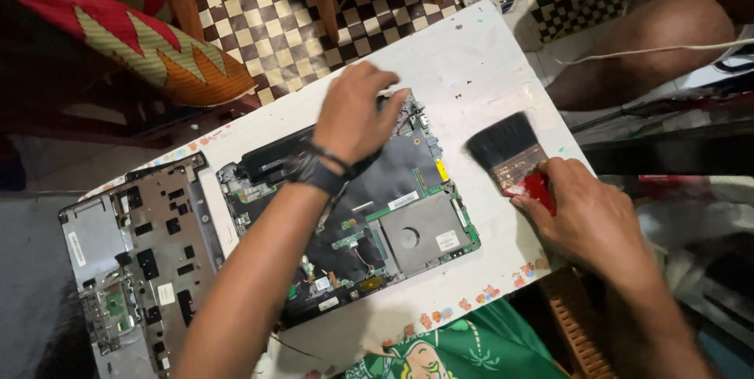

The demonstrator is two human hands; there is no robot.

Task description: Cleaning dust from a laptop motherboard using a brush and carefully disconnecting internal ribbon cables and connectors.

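left hand (357, 116) presses opened laptop (353, 206); right hand (585, 218) grips paintbrush (510, 155)

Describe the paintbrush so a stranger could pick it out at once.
Start at the white table with the opened laptop base lying on it. Just right of that base, the right hand grips the paintbrush. Unlike the circuit parts around it, it has wide black bristles and a red handle.
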